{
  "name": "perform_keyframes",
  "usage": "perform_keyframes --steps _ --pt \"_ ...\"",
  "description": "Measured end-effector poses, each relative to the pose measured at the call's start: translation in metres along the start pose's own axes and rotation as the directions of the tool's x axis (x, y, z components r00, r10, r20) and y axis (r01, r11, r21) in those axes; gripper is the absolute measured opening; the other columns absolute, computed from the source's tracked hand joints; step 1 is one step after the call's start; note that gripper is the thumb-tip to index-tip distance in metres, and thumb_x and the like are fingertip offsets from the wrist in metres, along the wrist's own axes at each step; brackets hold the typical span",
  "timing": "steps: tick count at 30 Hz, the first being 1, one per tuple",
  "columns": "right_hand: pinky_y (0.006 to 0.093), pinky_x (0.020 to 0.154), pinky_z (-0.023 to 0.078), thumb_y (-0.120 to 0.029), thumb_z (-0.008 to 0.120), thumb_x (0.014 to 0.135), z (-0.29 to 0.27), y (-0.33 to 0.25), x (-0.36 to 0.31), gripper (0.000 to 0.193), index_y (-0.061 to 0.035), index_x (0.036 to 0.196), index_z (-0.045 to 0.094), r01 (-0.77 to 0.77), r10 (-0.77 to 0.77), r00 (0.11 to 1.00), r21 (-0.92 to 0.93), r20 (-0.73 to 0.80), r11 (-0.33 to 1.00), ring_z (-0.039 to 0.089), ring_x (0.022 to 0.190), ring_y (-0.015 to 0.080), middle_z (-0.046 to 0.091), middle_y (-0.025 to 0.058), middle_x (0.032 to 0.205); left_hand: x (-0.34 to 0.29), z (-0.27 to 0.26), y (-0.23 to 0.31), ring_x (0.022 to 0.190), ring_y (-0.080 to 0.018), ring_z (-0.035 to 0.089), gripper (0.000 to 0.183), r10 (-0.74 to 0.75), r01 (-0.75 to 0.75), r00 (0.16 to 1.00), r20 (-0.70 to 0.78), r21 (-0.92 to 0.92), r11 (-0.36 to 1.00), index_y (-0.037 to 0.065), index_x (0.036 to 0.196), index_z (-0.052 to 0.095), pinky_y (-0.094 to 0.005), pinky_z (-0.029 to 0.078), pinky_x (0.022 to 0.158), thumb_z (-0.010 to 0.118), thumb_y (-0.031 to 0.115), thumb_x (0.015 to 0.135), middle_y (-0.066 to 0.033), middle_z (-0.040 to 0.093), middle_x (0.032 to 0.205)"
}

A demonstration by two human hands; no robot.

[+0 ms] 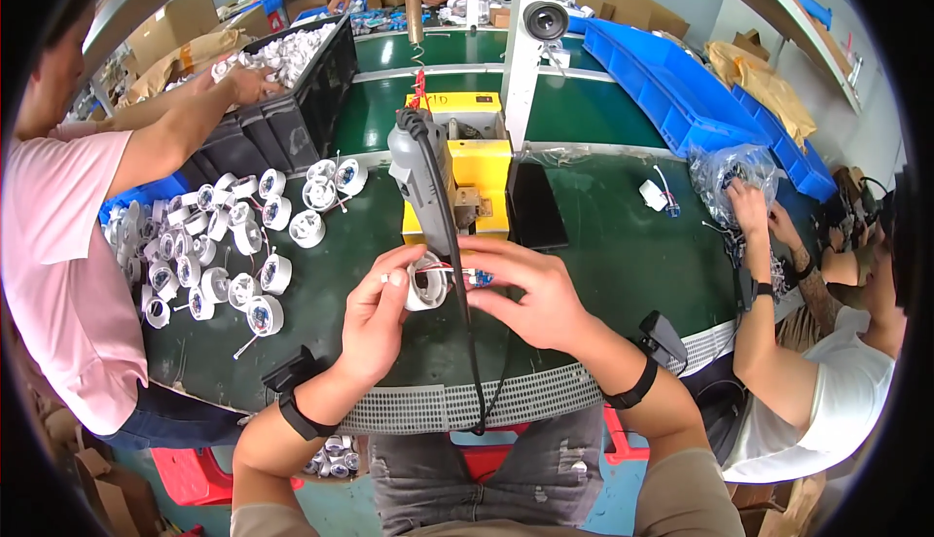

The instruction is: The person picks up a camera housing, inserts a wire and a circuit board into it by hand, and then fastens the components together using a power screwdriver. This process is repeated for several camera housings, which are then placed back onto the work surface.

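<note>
My left hand (373, 321) grips a white round plastic housing (426, 286) by its side, its open ring facing me. Between the fingers of my right hand (533, 294) is a small blue circuit board (477, 278). Thin red and white wires run from the board into the housing. Just in front of them hangs a grey electric screwdriver (420, 182), whose black cable (464, 342) crosses the view between my hands. Behind it stands a yellow fixture (480, 172) with a metal block.
Several white housings (219, 250) cover the green table at left. A person in pink reaches into a black crate (321, 89). At right, another person handles a clear plastic bag (715, 172). A black flat device (537, 208), a loose white part (653, 195) and blue bins (671, 89) lie beyond.
</note>
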State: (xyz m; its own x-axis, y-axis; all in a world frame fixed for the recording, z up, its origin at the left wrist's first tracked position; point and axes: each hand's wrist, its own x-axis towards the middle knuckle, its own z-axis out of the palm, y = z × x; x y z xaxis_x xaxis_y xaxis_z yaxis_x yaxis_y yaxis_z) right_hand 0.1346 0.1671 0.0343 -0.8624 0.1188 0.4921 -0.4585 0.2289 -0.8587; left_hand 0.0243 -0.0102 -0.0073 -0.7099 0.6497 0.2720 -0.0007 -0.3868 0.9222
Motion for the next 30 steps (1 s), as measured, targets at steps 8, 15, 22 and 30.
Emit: perform_keyframes --steps 8,15,22,30 --pt "0.0262 0.069 0.053 0.000 0.067 0.084 0.005 0.004 -0.005 0.018 -0.0009 0.102 0.071 -0.038 0.056 0.989 -0.127 0.139 0.991 0.067 0.081 0.0150 0.065 0.0123 0.107 -0.003 0.009 0.014 0.124 -0.0219 0.046 0.035 0.038 0.060 0.972 0.233 -0.398 0.915 0.001 0.132 0.047 -0.0362 0.034 0.106 0.043 0.014 0.100 -0.0121 0.047 0.132" --pt "0.0235 0.063 0.054 0.003 0.074 0.078 0.020 0.002 -0.008 0.020 0.0012 0.097 0.070 -0.028 0.007 0.993 -0.175 -0.118 0.984 0.069 0.074 0.0150 0.069 0.0097 0.081 -0.003 0.013 0.012 0.128 -0.0241 0.042 0.042 -0.035 0.166 0.948 0.315 -0.399 0.902 0.003 0.138 0.036 -0.0399 0.031 0.108 0.042 0.016 0.098 -0.0146 0.041 0.139" --pt "0.0272 0.061 0.052 0.000 0.078 0.072 0.025 0.001 -0.006 0.021 0.0000 0.092 0.070 0.103 -0.185 0.968 -0.400 -0.172 0.911 0.067 0.069 0.0176 0.068 0.0088 0.079 -0.005 0.018 0.016 0.130 -0.0239 0.040 0.046 -0.087 0.232 0.936 0.340 -0.414 0.880 0.003 0.139 0.034 -0.0415 0.030 0.109 0.043 0.023 0.098 -0.0127 0.037 0.144" --pt "0.0295 0.080 0.051 0.002 0.075 0.075 0.029 0.006 -0.001 0.030 0.0007 0.103 0.064 0.049 -0.056 0.955 -0.034 -0.291 0.998 0.063 0.094 0.0188 0.057 0.0073 0.101 -0.010 0.027 0.008 0.139 -0.0188 0.025 0.055 0.042 0.157 0.918 0.394 -0.459 0.874 0.009 0.151 0.014 -0.0362 0.016 0.114 0.036 0.016 0.101 -0.0082 0.026 0.151"
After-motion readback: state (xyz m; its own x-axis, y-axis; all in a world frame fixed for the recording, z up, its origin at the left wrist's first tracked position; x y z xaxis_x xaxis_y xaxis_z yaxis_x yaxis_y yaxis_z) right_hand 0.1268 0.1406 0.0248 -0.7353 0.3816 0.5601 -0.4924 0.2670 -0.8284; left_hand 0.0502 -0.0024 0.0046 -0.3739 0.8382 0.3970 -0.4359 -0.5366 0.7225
